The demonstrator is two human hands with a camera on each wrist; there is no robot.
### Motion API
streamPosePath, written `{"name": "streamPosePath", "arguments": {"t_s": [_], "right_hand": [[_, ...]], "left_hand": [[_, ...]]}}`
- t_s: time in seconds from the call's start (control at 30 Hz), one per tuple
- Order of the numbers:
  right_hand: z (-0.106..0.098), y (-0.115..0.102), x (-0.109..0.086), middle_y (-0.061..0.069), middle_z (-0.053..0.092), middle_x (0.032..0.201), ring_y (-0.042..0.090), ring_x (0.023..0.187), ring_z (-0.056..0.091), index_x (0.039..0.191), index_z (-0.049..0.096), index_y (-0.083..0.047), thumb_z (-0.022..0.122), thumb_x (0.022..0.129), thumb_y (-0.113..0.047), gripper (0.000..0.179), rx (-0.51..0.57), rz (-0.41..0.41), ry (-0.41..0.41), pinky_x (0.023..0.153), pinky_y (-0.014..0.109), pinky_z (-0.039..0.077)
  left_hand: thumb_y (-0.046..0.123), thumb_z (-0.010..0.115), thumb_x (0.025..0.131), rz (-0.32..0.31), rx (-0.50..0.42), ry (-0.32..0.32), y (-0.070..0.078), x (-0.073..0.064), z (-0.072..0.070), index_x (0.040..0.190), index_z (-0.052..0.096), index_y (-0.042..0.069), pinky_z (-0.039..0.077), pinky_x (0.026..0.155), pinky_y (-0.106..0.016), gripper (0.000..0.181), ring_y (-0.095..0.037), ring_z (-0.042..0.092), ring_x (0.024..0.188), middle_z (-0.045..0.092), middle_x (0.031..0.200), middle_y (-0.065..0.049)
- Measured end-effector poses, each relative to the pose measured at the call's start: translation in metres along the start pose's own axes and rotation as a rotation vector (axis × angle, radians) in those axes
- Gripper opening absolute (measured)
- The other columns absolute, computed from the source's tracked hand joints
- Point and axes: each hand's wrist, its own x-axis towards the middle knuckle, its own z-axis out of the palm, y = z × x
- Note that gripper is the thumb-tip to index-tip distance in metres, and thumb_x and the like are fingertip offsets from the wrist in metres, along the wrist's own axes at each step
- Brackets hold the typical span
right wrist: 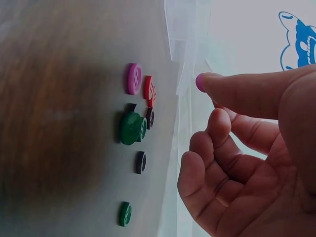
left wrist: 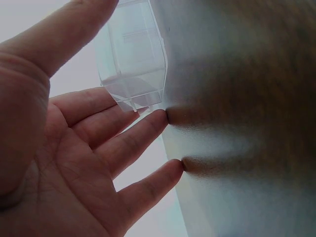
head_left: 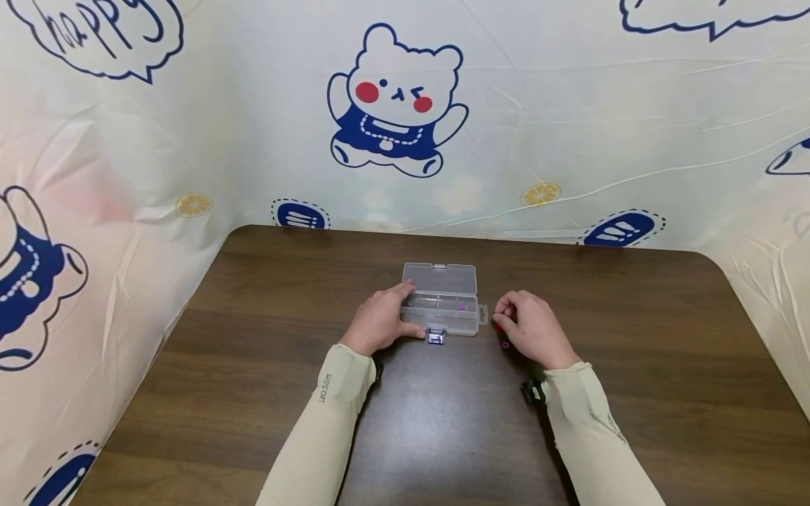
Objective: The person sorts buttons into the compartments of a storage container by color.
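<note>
A clear plastic compartment box (head_left: 471, 325) lies on the table with its lid (head_left: 439, 279) raised at the back. My left hand (head_left: 380, 318) holds its left end, thumb at the front edge and index finger near the hinge; in the left wrist view, fingers reach past the box's end, two fingertips on the tabletop. Inside the box shows a small magenta button (head_left: 462, 309). Right of the box, my right hand (head_left: 530, 325) pinches another magenta button (right wrist: 199, 83) between thumb and finger. Below it lie loose buttons, among them a magenta one (right wrist: 134, 79) and a large green one (right wrist: 131, 128).
Red buttons (right wrist: 149, 88), a black button (right wrist: 141, 162) and a smaller green button (right wrist: 125, 214) lie spread on the brown wooden table (head_left: 253, 393). A shiny clear latch piece (head_left: 435, 336) juts from the box's front. Patterned cloth (head_left: 253, 112) hangs behind the table.
</note>
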Motion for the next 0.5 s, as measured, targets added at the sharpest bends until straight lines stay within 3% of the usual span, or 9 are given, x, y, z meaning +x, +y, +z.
{"name": "streamPosePath", "arguments": {"t_s": [0.5], "right_hand": [[0.0024,-0.0051,0.0038,0.004,0.057,0.081,0.022,0.077,0.054,0.086,0.066,-0.009,0.07,0.093,-0.009,0.007,0.015,-0.013,0.005,0.072,0.037,0.044]], "left_hand": [[0.04,0.09,0.073,-0.005,-0.005,0.004,0.0005,-0.0005,-0.0003,0.147,0.05,0.004,0.043,0.108,-0.047,0.091,-0.03,0.047,0.138,0.042,0.157,-0.009]]}}
